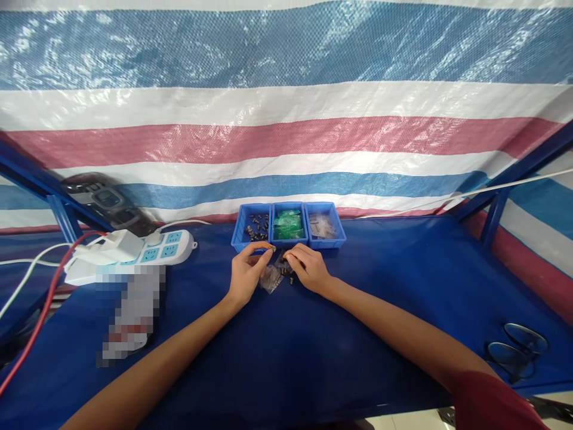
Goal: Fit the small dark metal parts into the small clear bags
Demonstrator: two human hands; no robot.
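Observation:
Three small blue bins stand side by side on the blue table. The left bin (239, 234) holds several dark small parts, the middle bin (289, 243) green packets, and the right bin (329, 243) clear bags with pale contents. In front of the left bin, my left hand (248, 272) pinches something small at its fingertips, too small to name. My right hand (308, 267) is closed at the fingertips beside a clear plastic bag (271, 278); what it pinches is hidden. A few small dark parts (291, 280) lie between my hands.
A white power strip (172, 248) with plugs and cables is at the left, near a blurred-out object (136, 310). Glasses (514, 352) lie at the right edge. A dark object with a display (106, 198) leans at the back left. Blue frame bars flank the striped sheet.

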